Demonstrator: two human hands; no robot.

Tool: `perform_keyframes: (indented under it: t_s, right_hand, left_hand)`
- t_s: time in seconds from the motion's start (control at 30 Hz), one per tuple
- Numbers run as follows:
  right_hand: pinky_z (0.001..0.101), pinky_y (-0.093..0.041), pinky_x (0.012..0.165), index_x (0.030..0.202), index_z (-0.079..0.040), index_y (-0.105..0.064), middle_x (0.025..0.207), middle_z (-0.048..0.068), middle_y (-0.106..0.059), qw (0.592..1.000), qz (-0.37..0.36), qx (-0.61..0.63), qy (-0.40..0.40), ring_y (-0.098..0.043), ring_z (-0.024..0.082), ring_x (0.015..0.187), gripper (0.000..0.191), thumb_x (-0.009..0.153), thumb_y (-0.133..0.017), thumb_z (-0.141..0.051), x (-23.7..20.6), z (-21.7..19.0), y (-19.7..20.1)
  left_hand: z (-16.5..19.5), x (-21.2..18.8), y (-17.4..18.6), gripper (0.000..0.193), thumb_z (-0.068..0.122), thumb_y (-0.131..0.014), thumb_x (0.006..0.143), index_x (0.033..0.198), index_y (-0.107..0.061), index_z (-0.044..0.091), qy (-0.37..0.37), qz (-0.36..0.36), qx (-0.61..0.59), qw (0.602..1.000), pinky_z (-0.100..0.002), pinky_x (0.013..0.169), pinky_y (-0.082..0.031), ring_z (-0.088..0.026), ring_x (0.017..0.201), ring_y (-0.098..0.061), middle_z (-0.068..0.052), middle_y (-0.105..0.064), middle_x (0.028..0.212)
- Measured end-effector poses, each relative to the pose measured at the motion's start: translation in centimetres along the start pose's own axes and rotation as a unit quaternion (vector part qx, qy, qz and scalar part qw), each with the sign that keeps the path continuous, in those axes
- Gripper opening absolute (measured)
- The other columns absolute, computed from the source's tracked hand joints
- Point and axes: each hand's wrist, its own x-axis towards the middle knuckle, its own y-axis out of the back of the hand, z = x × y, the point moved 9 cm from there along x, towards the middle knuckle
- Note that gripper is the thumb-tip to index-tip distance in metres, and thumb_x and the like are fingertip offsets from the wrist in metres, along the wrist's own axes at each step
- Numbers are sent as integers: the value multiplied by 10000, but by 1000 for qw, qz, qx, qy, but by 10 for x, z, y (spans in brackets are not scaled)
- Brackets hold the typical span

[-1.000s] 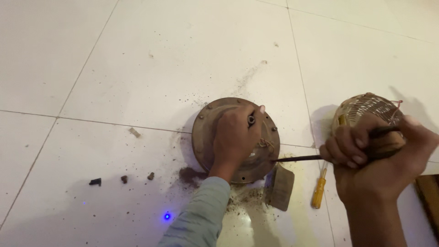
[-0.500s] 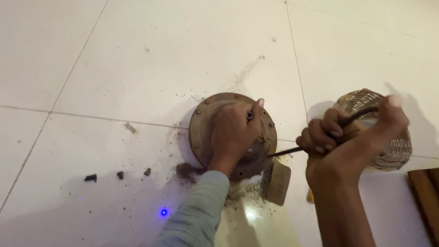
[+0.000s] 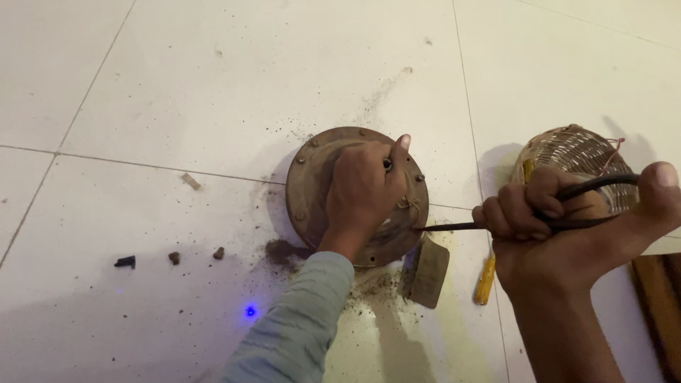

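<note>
Over the last second the right hand [image 3: 567,241] has drawn nearer, fingers clenched on the black cable [image 3: 496,225], while the left hand [image 3: 362,195] stays clamped on the rusty round housing [image 3: 312,177] on the floor.

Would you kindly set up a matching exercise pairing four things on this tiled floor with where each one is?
Things:
1. round rusty metal housing
2. thin black rod
3. yellow-handled screwdriver
4. coil of copper wire

Places:
A. gripped in the right hand
B. on the floor below the right hand
C. pressed under the left hand
D. behind the right hand

Pairs: 1-C, 2-A, 3-B, 4-D
</note>
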Motion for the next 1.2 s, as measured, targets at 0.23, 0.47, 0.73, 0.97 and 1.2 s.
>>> perform_keyframes:
  t_s: [0.23,0.47,0.73,0.97,1.2]
  right_hand:
    - [372,-107,549,641,-148,-197,528,-8,-176,999,-53,4,-14,-122,148,525,759,903,-264,-856,5,10,3]
    - [412,-243,606,664,-103,-255,567,30,-224,972,-38,231,-12,-167,164,532,870,975,-52,-889,3,27,35]
    - [454,-462,798,791,-100,-458,722,48,-396,985,147,86,-41,-352,202,659,675,997,-335,-731,-45,1,35]
    - [498,-529,919,781,-50,-574,949,157,-657,996,-56,-62,-28,-617,318,976,509,927,-399,-505,-21,-48,-46]
    - [462,-558,989,751,-62,-562,860,198,-651,966,-234,-106,39,-688,322,987,299,933,-426,-257,12,-67,-62]
  left_hand:
    - [2,-2,0,521,301,-615,1015,576,-568,25,-3,6,-5,1000,-526,597,-442,-399,570,-582,-212,-576,593]
    - [-1,-1,0,541,317,-611,1020,569,-554,23,11,-2,-2,1000,-517,554,-415,-377,524,-555,-205,-558,571]
    - [1,-2,2,535,305,-612,1021,580,-531,13,12,-13,6,1000,-522,544,-404,-377,512,-542,-198,-534,564]
    - [6,-3,9,489,315,-606,1016,625,-596,21,-3,10,3,1000,-522,594,-452,-394,591,-599,-216,-596,631]
    - [3,-2,9,506,317,-604,1000,591,-584,19,24,-3,3,1000,-526,618,-463,-398,598,-603,-217,-600,626]
